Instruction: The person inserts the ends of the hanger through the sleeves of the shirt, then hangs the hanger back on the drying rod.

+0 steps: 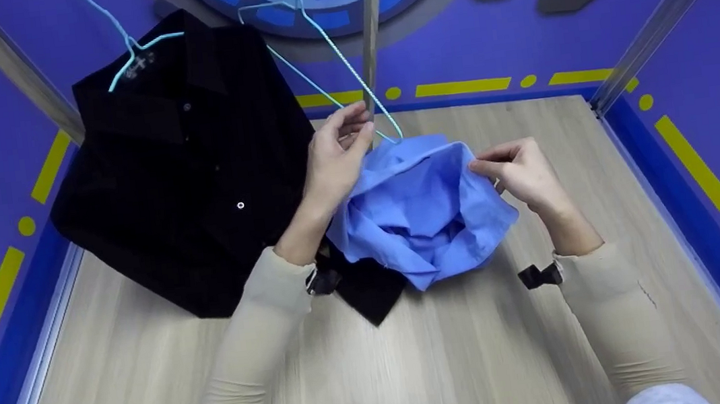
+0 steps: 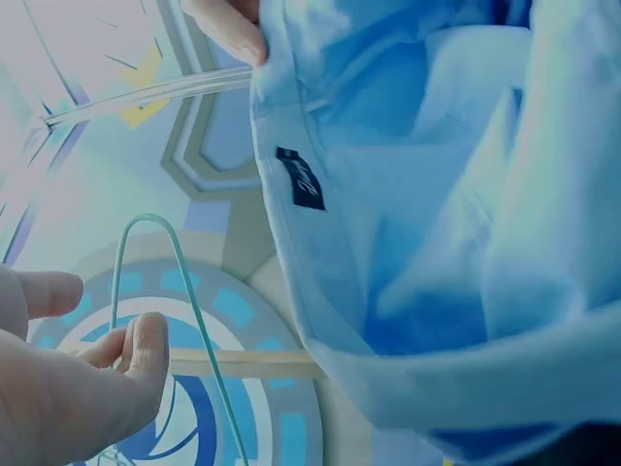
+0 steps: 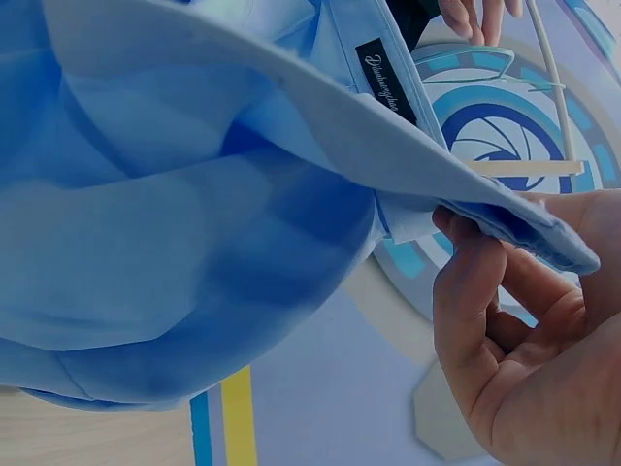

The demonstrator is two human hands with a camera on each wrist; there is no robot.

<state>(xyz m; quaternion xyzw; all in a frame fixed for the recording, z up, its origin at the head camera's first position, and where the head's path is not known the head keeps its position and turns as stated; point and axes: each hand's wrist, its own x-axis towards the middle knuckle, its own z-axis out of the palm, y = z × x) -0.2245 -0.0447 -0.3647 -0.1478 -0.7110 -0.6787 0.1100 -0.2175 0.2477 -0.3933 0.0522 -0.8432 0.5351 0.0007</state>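
Note:
A light blue shirt (image 1: 483,215) is bunched up, its neck opening upward toward the head camera. My right hand (image 1: 523,173) pinches the edge of its collar between thumb and fingertips, seen close up in the right wrist view. The left hand (image 1: 337,154) is beside the shirt's far left edge, thumb and fingers apart with nothing between them. A bare turquoise hanger (image 1: 360,78) hangs just behind that hand, its lower corner right at the shirt's neck. Inside the neckband a dark label (image 2: 303,180) shows in both wrist views.
To the left a black shirt (image 1: 195,180) hangs on another turquoise hanger (image 1: 130,48). A black cloth corner (image 1: 374,292) pokes out below the blue shirt. A wooden floor panel (image 1: 487,364) lies underneath, with blue patterned walls (image 1: 491,45) around and a post (image 1: 372,24) behind.

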